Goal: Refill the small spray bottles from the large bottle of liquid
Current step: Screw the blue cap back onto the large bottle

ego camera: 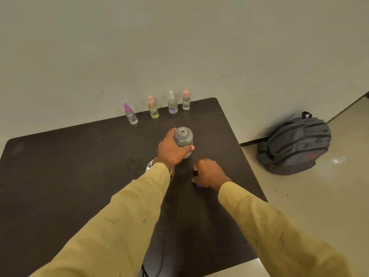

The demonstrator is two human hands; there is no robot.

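We see the left hand [171, 149] gripping the large bottle [183, 137], fingers wrapped round its body and the thumb on the near side. The bottle stands upright on the dark table [69, 166], its mouth uncapped, with clear liquid inside. At about 5 o'clock from it and just beside it, the right hand [208, 172] rests on the table, fingers curled round a small blue thing [197, 185]. Only an edge of that shows under the palm, so we cannot tell what it is.

Four small spray bottles stand capped along the far edge of the table, between 10 and 12 o'clock from the large bottle:
- a purple-capped one [130, 114]
- a pink-capped one with yellowish liquid [153, 108]
- a clear-capped one [172, 103]
- another pink-capped one [186, 101]

We see a watch [150, 163] on the left wrist. A grey backpack [293, 144] sits on the floor at 3 o'clock, well apart from the table.
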